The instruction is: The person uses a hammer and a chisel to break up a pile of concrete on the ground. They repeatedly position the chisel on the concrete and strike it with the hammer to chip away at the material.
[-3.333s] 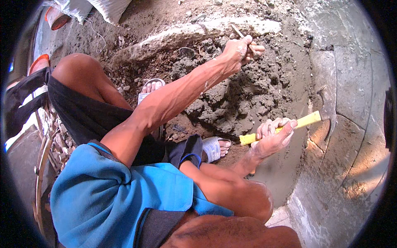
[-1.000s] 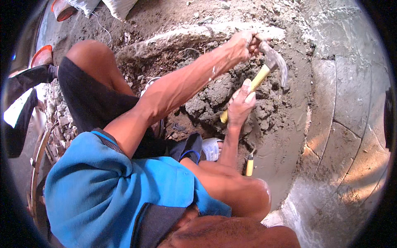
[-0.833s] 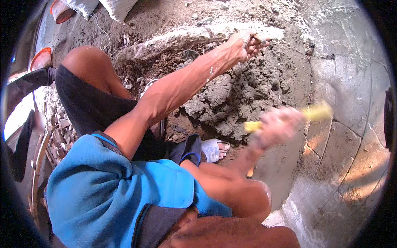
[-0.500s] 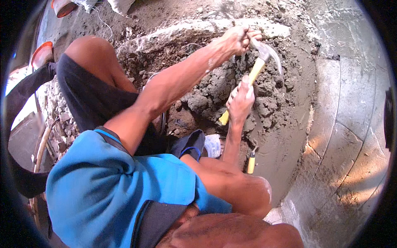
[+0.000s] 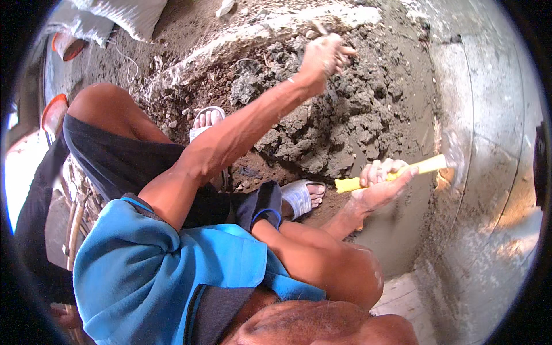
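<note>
My right hand grips the yellow handle of a claw hammer. The hammer points to the right, and its metal head is blurred over the edge of the pale slabs. Above the far side of a heap of wet, lumpy mortar, my left hand is closed. A short, thin piece shows just beyond its fingers, too blurred to name, near a rough whitish ledge. Both my feet, in white sandals, rest by the near edge of the heap.
Pale slabs lie to the right, beside a smooth strip of wet mortar. White sacks and orange-rimmed buckets stand at the far left. Rubble and sticks lie left of my knee.
My right hand has swung the hammer away from my left hand, to the right and nearer me. My left hand stays closed near the ledge. The yellow-handled tool on the ground is now mostly hidden.
</note>
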Demonstrator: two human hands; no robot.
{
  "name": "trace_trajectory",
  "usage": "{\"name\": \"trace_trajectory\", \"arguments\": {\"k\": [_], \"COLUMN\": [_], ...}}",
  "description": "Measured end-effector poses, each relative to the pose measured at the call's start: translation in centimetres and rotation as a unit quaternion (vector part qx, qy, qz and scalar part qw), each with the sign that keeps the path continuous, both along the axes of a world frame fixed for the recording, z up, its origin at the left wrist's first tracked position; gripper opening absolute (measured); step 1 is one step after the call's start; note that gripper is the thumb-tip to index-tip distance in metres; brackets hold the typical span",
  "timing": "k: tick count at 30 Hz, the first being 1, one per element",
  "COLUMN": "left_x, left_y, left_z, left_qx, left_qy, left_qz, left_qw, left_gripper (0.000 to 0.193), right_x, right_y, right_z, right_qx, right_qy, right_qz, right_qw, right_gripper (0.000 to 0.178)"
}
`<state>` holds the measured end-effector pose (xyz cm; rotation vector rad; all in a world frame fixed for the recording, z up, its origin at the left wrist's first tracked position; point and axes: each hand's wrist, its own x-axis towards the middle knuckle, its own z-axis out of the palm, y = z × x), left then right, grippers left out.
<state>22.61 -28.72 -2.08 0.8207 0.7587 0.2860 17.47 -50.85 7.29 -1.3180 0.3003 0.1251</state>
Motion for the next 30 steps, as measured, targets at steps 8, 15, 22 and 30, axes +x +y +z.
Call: {"name": "trace_trajectory", "arguments": {"k": [8, 15, 22, 30], "left_x": [-1.6, -1.2, -2.9, -2.8], "left_y": [-7.9, -5.6, -1.5, -9.6], "left_z": [-0.7, 1.0, -1.6, 3.9], "left_qx": [-0.179, 0.123, 0.038, -0.018], "left_qy": [0.021, -0.009, 0.092, -0.014], "left_qz": [-0.31, -0.257, -0.063, -0.409], "left_qw": [0.934, 0.958, 0.993, 0.912], "left_gripper": [0.023, 0.03, 0.017, 0.032], "right_x": [-2.0, -2.4, -3.1, -3.1], "right_y": [-1.9, -3.8, -3.3, -4.2], "right_z": [-1.5, -1.8, -2.8, -3.1], "right_qx": [0.077, 0.095, 0.159, 0.152], "right_qy": [0.073, 0.062, 0.128, 0.114], "right_qz": [0.021, 0.016, 0.031, 0.037], "right_qw": [0.994, 0.993, 0.978, 0.981], "right_gripper": [0.045, 0.045, 0.042, 0.043]}}
